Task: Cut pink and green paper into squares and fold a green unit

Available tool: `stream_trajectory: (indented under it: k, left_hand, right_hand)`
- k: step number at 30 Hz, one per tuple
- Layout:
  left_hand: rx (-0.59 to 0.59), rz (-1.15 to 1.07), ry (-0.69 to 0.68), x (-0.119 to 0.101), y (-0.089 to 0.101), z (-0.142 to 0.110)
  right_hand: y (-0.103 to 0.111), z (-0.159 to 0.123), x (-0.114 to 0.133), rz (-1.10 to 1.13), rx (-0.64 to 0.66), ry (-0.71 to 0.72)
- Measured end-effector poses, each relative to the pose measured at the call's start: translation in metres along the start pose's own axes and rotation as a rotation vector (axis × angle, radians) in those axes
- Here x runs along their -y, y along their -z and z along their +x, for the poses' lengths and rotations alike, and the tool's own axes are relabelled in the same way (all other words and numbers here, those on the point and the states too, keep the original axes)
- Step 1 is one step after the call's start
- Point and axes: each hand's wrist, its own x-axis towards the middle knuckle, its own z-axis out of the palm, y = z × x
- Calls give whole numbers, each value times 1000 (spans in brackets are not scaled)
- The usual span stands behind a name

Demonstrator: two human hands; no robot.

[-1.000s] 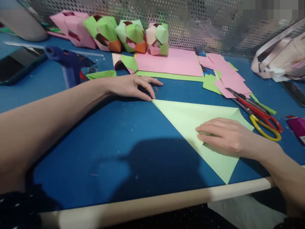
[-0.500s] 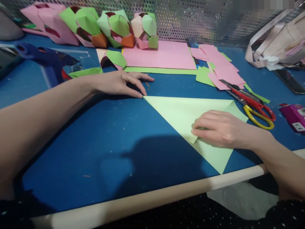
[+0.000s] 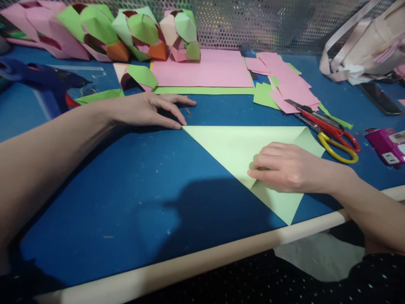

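Observation:
A light green sheet of paper (image 3: 215, 143) lies on the blue table, folded over to a long point at its left. At that point, the thumb and forefinger of my left hand (image 3: 145, 110) meet on the tip, while its other fingers stretch out over the table. My right hand (image 3: 284, 166) rests on the paper's right half with its fingers curled together over the corner of the folded flap. The thumb of that hand is mostly hidden. Below the flap, the lower layer of the sheet (image 3: 284, 207) reaches toward the table's front edge.
Scissors (image 3: 338, 145) and a utility knife (image 3: 303, 109) lie right of the paper. Pink sheets (image 3: 205, 74) and pink and green scraps (image 3: 291, 80) lie behind. Several folded paper shapes (image 3: 142, 29) line the mesh back. A blue glue gun (image 3: 44, 76) stands left; a magenta box (image 3: 386, 145) sits right.
The whole view has shifted slightly, so everything appears a little further left and up. Both hands keep their places on the paper, and the fold looks the same.

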Motion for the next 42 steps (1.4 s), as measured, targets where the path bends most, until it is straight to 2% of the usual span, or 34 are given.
stream_trajectory:
  k: [6, 17, 24, 33, 36, 39, 40, 42]
  left_hand:
    - [-9, -7, 35, -3, -1, -1]
    - [10, 15, -59, 14, 2, 2]
    - [20, 10, -23, 12, 3, 2]
    - [45, 37, -62, 10, 1, 1]
    - [77, 44, -18, 1, 7, -1]
    - [61, 78, 54, -24, 16, -5]
    - [-10, 85, 74, -37, 16, -6]
    - [-232, 131, 83, -67, 8, -7]
  right_hand:
    - [2, 0, 0, 6, 19, 2]
    - [4, -1, 1, 44, 87, -1]
    - [6, -2, 1, 53, 105, -4]
    - [3, -3, 4, 81, 64, -25]
    - [1, -4, 4, 89, 41, -20]
    - [1, -5, 5, 86, 35, -21]
    - [1, -5, 5, 83, 35, -23]
    - [1, -5, 6, 76, 33, -26]
